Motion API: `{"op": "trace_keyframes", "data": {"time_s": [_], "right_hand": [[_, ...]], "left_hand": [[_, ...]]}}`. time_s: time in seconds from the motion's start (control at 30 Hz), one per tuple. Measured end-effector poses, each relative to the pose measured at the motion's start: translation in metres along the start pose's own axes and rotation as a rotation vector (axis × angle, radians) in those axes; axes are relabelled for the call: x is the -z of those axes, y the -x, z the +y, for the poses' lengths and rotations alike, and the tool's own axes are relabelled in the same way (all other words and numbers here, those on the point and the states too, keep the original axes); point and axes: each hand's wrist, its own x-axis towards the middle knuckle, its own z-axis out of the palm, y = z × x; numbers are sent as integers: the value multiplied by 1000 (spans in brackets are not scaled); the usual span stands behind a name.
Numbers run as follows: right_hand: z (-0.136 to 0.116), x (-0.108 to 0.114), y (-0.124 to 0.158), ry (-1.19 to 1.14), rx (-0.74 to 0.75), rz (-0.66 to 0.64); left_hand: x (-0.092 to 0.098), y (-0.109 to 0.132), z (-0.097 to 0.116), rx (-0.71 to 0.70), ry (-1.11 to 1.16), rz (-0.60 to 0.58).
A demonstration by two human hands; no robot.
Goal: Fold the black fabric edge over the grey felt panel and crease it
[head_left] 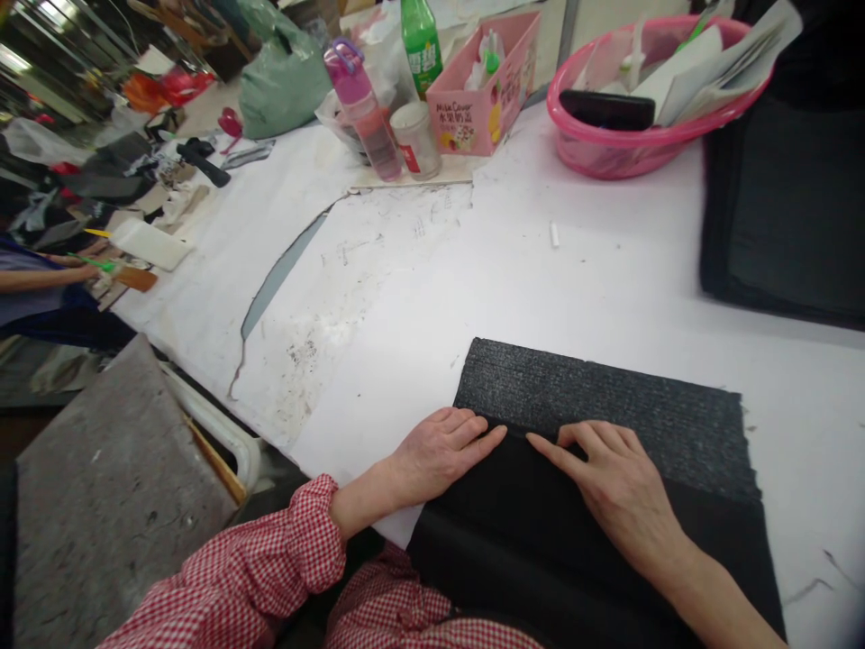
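Note:
A sheet of black fabric (527, 532) lies on the white-covered table, its near part hanging over the edge toward my lap. Along its far side runs a textured, dark grey speckled strip (608, 406). The smooth black part meets this strip in a straight, fold-like line. My left hand (442, 451) rests on the fabric's left end at that line, fingers stretched and lying flat. My right hand (612, 478) touches the same line a little to the right, thumb extended and apart from the bent fingers. Both thumbs point toward each other with a small gap between.
A pink basin (662, 149) holding papers and a dark phone-like object stands at the back, near a pink box (473, 117), green bottle (420, 50), purple-lidded bottle (368, 117) and jar (415, 140). Dark stacked material (784, 198) lies right. Another person's arm (47, 275) shows at left.

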Motion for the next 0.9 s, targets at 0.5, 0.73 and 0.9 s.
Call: {"op": "trace_keyframes", "data": {"time_s": [0.5, 0.73, 0.9], "right_hand": [[4, 4, 7, -6, 23, -25], [24, 16, 24, -49, -3, -104], [27, 11, 32, -5, -6, -85]], "left_hand": [[10, -20, 4, -106, -132, -140], [8, -24, 7, -128, -127, -146], [9, -27, 9, -150, -133, -192]]}}
